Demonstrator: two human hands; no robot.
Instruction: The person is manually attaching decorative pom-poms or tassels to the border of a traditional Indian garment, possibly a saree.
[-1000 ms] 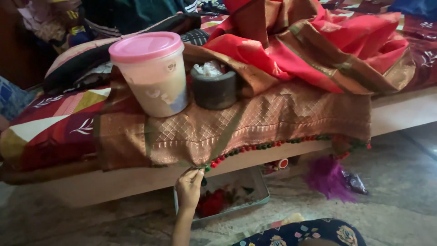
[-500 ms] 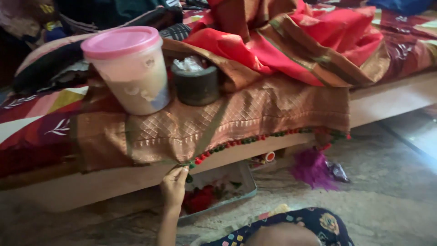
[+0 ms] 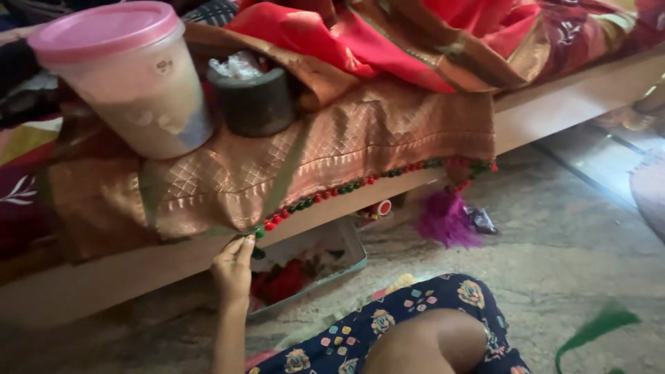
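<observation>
Golden-brown brocade cloth [image 3: 325, 149] hung over the edge of the bed [image 3: 568, 104], its lower hem trimmed with a row of red and green beads [image 3: 346, 187] that ran from near the middle of the frame up toward the right. The left hand [image 3: 234, 269] reached up from the floor and pinched the hem at the low end of that bead row, fingertips closed on the cloth's edge beside a green bead. The right hand was out of view.

Below the hem, open stone floor [image 3: 589, 235] spread wide to the right. Under the bed edge, just behind the hand, lay a shallow metal tray [image 3: 339, 256] with red pieces in it, close to the wrist. A purple tuft [image 3: 447, 221] sat on the floor near the cloth's right corner, well apart from the hand. The person's knee in dark flowered fabric [image 3: 443, 312] filled the bottom centre.

On top of the cloth, near the bed's edge, stood a pale plastic tub with a pink lid [image 3: 121, 76] and, just beside it, a dark round pot [image 3: 253, 104] holding something white. Red and gold fabric [image 3: 374, 34] was heaped behind them.
</observation>
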